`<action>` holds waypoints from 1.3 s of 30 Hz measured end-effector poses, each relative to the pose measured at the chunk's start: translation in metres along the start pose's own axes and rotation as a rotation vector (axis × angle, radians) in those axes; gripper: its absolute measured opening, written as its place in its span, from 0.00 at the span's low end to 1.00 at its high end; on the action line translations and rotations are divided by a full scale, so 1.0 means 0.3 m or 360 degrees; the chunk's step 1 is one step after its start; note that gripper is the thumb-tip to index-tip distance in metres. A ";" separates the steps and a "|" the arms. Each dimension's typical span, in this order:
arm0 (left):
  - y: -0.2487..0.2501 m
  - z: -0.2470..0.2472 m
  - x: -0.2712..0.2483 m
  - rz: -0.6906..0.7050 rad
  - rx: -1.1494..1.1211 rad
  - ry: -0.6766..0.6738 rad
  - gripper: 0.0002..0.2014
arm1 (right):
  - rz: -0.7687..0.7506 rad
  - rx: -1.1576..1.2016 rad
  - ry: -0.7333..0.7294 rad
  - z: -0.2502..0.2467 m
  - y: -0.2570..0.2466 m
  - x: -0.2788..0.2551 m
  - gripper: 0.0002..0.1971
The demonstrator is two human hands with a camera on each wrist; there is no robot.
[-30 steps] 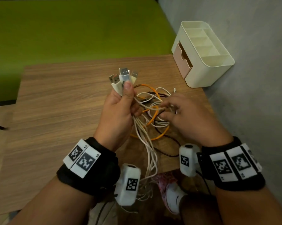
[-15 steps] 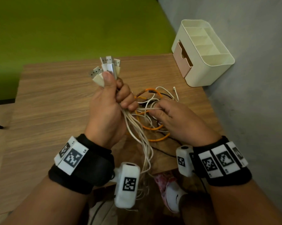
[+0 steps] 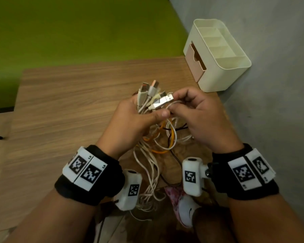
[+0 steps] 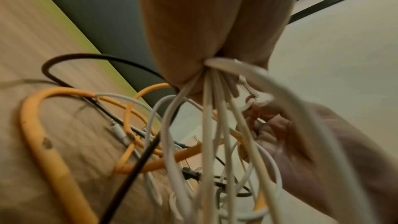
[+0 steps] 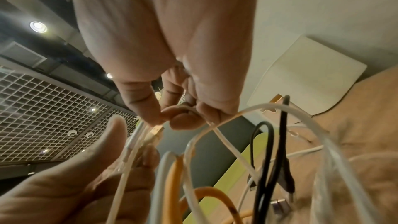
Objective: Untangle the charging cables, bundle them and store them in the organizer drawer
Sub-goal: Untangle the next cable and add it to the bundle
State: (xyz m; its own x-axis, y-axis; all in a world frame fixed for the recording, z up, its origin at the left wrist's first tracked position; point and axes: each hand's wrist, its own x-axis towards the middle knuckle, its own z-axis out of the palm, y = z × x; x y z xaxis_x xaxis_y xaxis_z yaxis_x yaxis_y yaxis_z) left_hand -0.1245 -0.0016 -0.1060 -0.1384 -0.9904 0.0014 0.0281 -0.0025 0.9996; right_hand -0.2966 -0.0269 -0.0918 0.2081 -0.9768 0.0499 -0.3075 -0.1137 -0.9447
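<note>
Left hand (image 3: 130,118) fisted round cables (image 3: 147,102); right hand (image 3: 198,116) pinching plug (image 3: 162,102).

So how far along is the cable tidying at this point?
Early. Done: the left hand grips several USB plug ends gathered together. In hand: the right hand pinches a white cable beside them. Left: the orange cable and black cable remain looped in the tangle, nothing is bundled, and the organizer holds no cables.

head view looks steeply down on the table (image 3: 63,106); both wrist views look up from beneath the hands, very near (blurred). all three share the cable tangle (image 3: 165,134), centre frame.
</note>
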 end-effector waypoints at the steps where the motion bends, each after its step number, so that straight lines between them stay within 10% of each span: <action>1: 0.000 0.000 0.000 -0.0015 0.0049 -0.0062 0.13 | -0.0009 -0.0013 -0.0004 0.001 0.006 0.000 0.13; 6: 0.006 0.005 0.001 -0.0033 0.0173 -0.0065 0.10 | -0.0073 -0.0051 0.0018 0.001 0.024 0.003 0.08; 12: 0.037 -0.059 -0.002 -0.0063 -0.0738 0.0101 0.07 | 0.0103 -0.0412 -0.0269 -0.024 0.046 0.000 0.08; 21: -0.021 -0.093 0.012 -0.0357 -0.0157 0.0278 0.08 | -0.0155 -0.0538 0.0062 -0.044 0.059 0.030 0.07; 27: 0.002 -0.103 0.012 0.0109 -0.0265 0.0831 0.09 | -0.0288 -0.0897 -0.0035 -0.045 0.086 0.032 0.09; 39: 0.017 -0.044 0.014 -0.0271 0.0035 0.0053 0.11 | -0.0679 -0.0746 -0.0059 0.031 0.043 0.010 0.07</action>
State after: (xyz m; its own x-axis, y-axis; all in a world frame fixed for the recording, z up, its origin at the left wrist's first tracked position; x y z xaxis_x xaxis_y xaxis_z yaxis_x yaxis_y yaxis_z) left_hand -0.1119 -0.0075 -0.1013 -0.1066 -0.9799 -0.1687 -0.0150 -0.1680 0.9857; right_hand -0.2914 -0.0297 -0.1067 0.4315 -0.8219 0.3718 -0.5625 -0.5674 -0.6014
